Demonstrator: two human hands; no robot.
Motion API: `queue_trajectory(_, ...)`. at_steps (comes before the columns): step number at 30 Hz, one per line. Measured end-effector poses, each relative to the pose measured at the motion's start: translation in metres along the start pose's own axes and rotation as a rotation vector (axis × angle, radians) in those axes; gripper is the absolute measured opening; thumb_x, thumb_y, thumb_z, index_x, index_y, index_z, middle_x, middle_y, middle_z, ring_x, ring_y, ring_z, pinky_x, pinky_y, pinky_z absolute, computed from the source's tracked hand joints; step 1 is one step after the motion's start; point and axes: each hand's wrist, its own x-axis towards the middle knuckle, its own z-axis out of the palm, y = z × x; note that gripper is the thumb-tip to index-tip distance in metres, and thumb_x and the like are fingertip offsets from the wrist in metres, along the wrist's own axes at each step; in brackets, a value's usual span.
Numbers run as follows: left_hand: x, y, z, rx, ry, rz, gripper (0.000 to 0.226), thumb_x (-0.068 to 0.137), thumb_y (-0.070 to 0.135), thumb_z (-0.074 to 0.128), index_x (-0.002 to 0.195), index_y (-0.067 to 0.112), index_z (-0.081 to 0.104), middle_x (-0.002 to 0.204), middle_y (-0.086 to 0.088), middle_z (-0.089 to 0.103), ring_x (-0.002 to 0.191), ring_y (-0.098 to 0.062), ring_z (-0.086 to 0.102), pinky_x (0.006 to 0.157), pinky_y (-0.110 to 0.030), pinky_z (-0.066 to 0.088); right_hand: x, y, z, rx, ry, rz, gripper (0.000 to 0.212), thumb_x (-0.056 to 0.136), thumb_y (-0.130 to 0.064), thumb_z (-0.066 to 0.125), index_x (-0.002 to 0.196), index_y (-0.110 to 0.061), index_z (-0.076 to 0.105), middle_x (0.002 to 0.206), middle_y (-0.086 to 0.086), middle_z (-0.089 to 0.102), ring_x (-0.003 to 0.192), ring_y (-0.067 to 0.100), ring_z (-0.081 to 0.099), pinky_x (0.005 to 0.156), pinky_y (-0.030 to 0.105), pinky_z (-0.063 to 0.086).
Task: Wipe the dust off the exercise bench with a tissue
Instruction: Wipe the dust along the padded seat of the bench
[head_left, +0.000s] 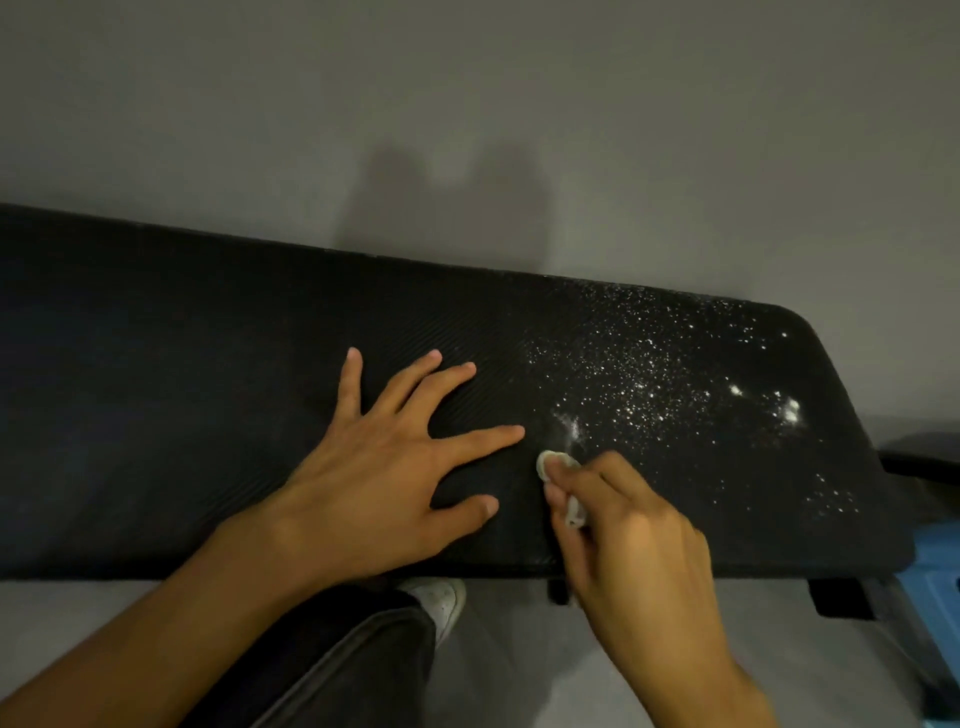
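A long black padded exercise bench (182, 364) runs across the view. White dust specks (639, 379) cover its right part, with brighter clumps (789, 410) near the right end. My left hand (395, 457) lies flat on the pad with fingers spread, just left of the dust. My right hand (628, 525) pinches a small wadded white tissue (553, 465) and presses it on the pad near the front edge, at the left border of the dusty patch. Most of the tissue is hidden inside my fingers.
A grey wall (467, 104) stands right behind the bench. My dark trouser leg (353, 660) and white shoe (441, 603) are on the grey floor below the bench's front edge. A blue object (935, 577) sits at the lower right, beside black bench feet (841, 597).
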Motion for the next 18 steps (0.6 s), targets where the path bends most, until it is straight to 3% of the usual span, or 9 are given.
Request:
queue_trajectory(6,0.000,0.002,0.008,0.079,0.075,0.018,0.062,0.090,0.076,0.031,0.150,0.059,0.028,0.167,-0.006,0.022,0.156,-0.028,0.013,0.114,-0.078,0.007,0.044,-0.001,0.012,-0.137,0.066,0.080,0.021,0.094,-0.029,0.063,0.115,-0.027,0.069,0.092,-0.004,0.057,0.067,0.025,0.063,0.047,0.032,0.044)
queue_trajectory(8,0.000,0.003,0.008,0.074,0.095,0.009,0.063,0.090,0.076,0.034,0.150,0.057,0.031,0.166,-0.006,0.026,0.156,-0.028,0.017,0.114,-0.078,0.009,0.041,-0.006,0.014,-0.135,0.058,0.046,0.022,0.095,-0.027,0.062,0.116,-0.025,0.067,0.094,-0.004,0.058,0.067,0.021,0.063,0.046,0.030,0.043)
queue_trajectory(13,0.002,0.005,0.010,0.067,0.115,-0.012,0.064,0.087,0.076,0.039,0.148,0.056,0.038,0.164,-0.004,0.031,0.155,-0.027,0.021,0.115,-0.077,0.012,-0.007,-0.008,-0.001,-0.057,-0.033,-0.010,0.024,0.094,-0.038,0.058,0.116,-0.038,0.065,0.089,-0.010,0.055,0.062,0.012,0.059,0.041,0.032,0.047)
queue_trajectory(18,0.003,0.006,0.009,0.062,0.103,-0.027,0.064,0.087,0.076,0.038,0.147,0.054,0.041,0.161,-0.004,0.035,0.154,-0.027,0.024,0.115,-0.077,0.014,0.051,0.009,0.006,-0.157,0.062,0.091,0.024,0.096,-0.033,0.059,0.117,-0.029,0.068,0.093,-0.004,0.057,0.067,0.026,0.064,0.050,0.036,0.050)
